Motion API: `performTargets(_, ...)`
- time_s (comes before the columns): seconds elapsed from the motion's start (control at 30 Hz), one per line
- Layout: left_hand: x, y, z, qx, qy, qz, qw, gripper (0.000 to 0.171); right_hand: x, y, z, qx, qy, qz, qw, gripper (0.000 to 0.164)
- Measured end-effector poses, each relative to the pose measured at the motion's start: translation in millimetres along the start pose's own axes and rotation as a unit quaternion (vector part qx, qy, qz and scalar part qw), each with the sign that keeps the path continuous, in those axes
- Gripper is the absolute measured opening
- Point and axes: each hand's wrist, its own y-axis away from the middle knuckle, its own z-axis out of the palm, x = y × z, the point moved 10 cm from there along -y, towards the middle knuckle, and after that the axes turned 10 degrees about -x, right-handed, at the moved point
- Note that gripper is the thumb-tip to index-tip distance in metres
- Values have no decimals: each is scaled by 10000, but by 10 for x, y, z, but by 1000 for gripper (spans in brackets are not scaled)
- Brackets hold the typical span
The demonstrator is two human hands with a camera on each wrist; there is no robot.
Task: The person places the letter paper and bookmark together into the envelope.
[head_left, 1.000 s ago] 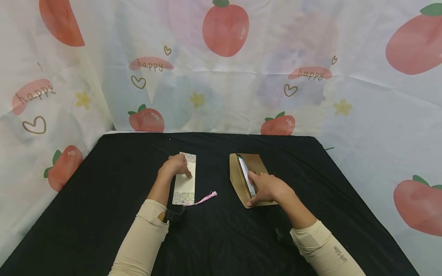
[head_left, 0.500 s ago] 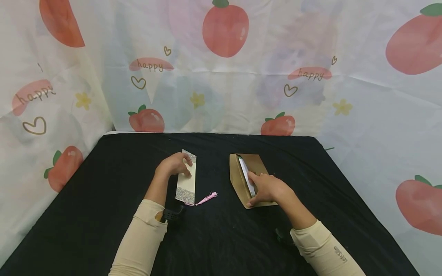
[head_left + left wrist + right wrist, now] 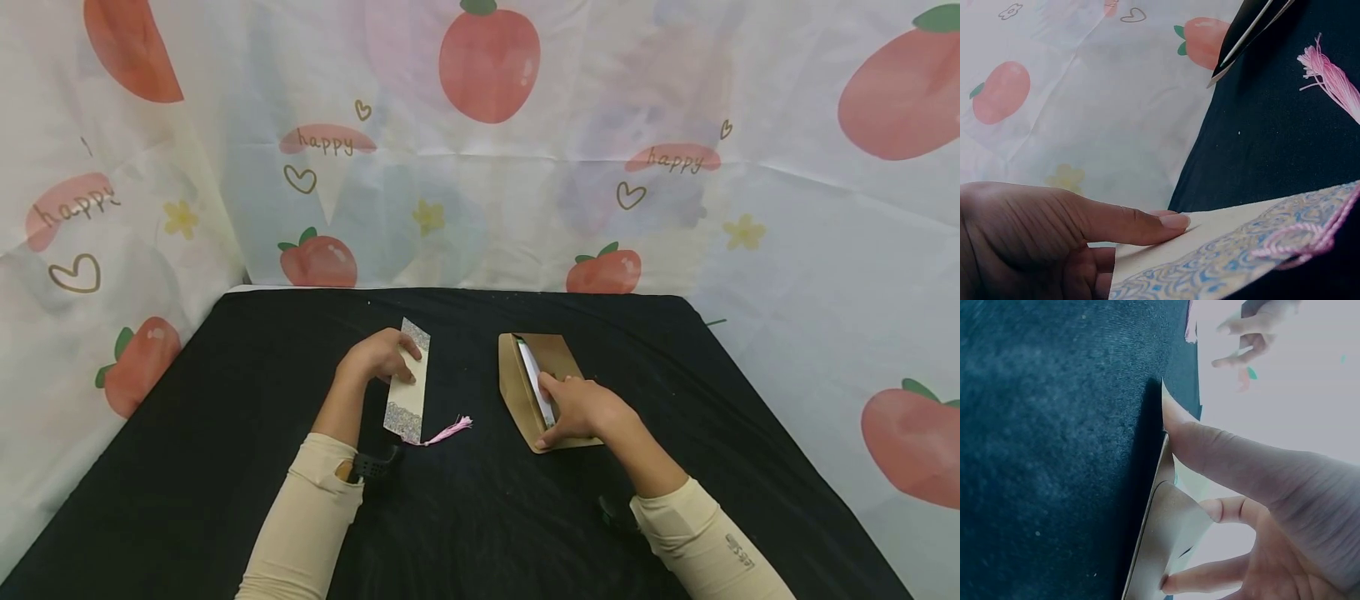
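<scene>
My left hand (image 3: 378,354) holds a cream bookmark (image 3: 405,418) by its left edge. In the left wrist view the thumb lies along the face of the bookmark (image 3: 1222,226), and the far edge is tilted up from the cloth. Patterned bands cross both ends, and a pink tassel (image 3: 452,428) trails to the right on the cloth. My right hand (image 3: 588,407) grips a brown kraft envelope (image 3: 551,348), thumb at the flap's near edge and fingers on the body. Its flap stands raised, and white paper (image 3: 530,367) shows in the mouth.
Black cloth (image 3: 480,517) covers the table, with small creases. A white curtain (image 3: 495,217) printed with fruit and hearts hangs behind and at both sides. Dark wrist straps (image 3: 375,467) sit near the sleeves.
The bookmark has lifted and tilted, shifting slightly right and away while my left hand holds its left edge. The tassel end stays on the cloth. My right hand and the envelope have not moved.
</scene>
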Motion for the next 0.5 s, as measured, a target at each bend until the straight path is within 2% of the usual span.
performTargets(0.27, 56, 5, -56, 187, -87, 305, 9993, 40, 7, -1, 2, 1, 32, 42, 10000, 64)
performTargets(0.5, 109, 4, -89, 397, 42, 572, 9976, 40, -11, 8, -7, 1, 25, 5, 10000, 64)
